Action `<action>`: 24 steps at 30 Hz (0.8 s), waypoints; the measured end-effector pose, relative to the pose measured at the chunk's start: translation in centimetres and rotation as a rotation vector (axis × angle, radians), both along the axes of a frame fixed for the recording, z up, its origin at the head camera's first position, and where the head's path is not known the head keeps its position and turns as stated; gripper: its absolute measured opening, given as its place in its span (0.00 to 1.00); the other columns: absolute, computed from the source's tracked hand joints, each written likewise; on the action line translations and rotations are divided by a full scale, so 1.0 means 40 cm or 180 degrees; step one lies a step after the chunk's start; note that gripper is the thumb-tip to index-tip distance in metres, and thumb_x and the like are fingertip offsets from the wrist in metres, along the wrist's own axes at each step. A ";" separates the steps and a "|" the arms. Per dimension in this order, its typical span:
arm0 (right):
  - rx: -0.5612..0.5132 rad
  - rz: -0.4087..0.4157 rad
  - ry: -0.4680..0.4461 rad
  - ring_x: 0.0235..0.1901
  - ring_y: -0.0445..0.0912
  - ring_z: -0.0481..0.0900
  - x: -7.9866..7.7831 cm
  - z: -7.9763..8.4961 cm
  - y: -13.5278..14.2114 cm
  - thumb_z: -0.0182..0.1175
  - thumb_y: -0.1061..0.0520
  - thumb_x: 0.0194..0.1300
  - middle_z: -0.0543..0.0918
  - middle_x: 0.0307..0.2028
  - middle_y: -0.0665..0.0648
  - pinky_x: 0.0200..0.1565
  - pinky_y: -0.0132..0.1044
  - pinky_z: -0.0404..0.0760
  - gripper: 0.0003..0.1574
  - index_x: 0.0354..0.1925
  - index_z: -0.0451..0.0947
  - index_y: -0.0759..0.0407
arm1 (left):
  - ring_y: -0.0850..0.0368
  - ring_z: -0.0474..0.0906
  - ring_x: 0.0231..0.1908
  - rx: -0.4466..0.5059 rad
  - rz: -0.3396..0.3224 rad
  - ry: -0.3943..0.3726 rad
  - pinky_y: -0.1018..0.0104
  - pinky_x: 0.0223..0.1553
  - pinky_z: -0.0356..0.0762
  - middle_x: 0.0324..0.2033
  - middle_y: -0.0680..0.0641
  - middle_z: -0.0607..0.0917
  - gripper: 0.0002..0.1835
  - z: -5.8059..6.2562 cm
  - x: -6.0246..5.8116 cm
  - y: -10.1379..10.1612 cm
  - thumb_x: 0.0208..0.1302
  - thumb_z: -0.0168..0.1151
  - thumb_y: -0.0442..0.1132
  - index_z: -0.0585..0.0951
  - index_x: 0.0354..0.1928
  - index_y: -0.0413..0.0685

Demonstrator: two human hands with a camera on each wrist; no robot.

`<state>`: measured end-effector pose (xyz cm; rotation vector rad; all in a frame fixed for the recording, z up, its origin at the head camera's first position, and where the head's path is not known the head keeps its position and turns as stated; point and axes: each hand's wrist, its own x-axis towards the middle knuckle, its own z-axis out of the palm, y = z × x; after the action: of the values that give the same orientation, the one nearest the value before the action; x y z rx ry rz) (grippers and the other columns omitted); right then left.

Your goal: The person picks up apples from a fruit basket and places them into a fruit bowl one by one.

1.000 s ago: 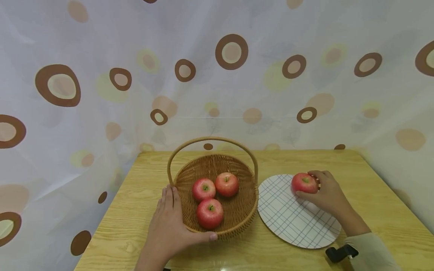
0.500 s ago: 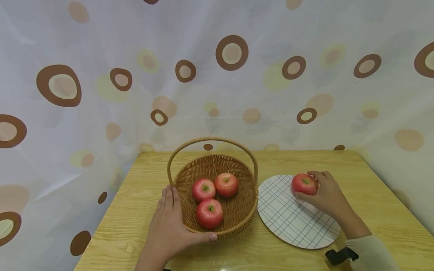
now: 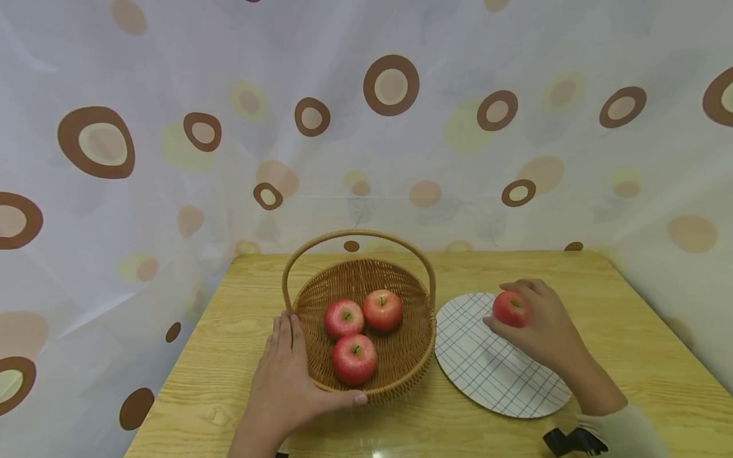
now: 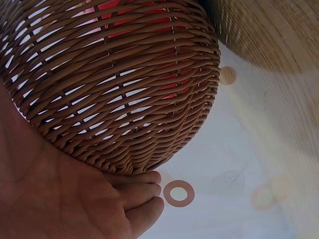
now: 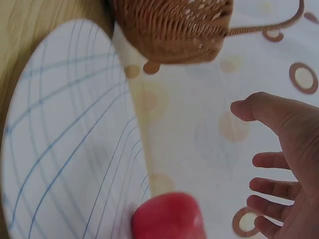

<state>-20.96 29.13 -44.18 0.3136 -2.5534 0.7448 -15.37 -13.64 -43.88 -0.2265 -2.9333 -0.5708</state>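
Observation:
A wicker basket [image 3: 401, 356] with a tall arched handle holds three red apples: the left one [image 3: 343, 319], the right one [image 3: 383, 310] and the front one [image 3: 354, 360]. My left hand [image 3: 286, 381] rests against the basket's left side, its thumb lying along the front rim; in the left wrist view the palm and fingers touch the woven wall. Another red apple [image 3: 509, 309] sits on a white plate [image 3: 487, 369] with blue lines. My right hand [image 3: 544, 324] hovers beside and above it, thumb and fingers spread. The right wrist view shows that hand [image 5: 284, 169] apart from the apple [image 5: 169, 216].
The plate and basket stand side by side on a light wooden table [image 3: 195, 381]. A pale curtain [image 3: 343, 146] with brown and yellow circles hangs behind and at the sides. A black strap device [image 3: 572, 440] is at the right wrist.
Earlier my right thumb and fingers held the apple on the plate; now they have let go and risen off it. My left hand and the basket have stayed put.

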 end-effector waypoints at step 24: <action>-0.0187 0.0671 0.0513 0.57 0.49 0.80 0.066 0.077 -0.162 0.86 0.53 0.48 0.83 0.56 0.52 0.51 0.56 0.82 0.42 0.62 0.83 0.49 | 0.35 0.36 0.85 0.0026 0.0045 -0.0080 0.41 0.84 0.47 0.84 0.30 0.42 0.95 -0.007 0.001 -0.001 0.26 0.57 0.98 0.45 0.83 0.30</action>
<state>-18.31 22.66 -41.11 0.6055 -2.3659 0.8336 -15.33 -13.67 -44.15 -0.1989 -2.9537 -0.5879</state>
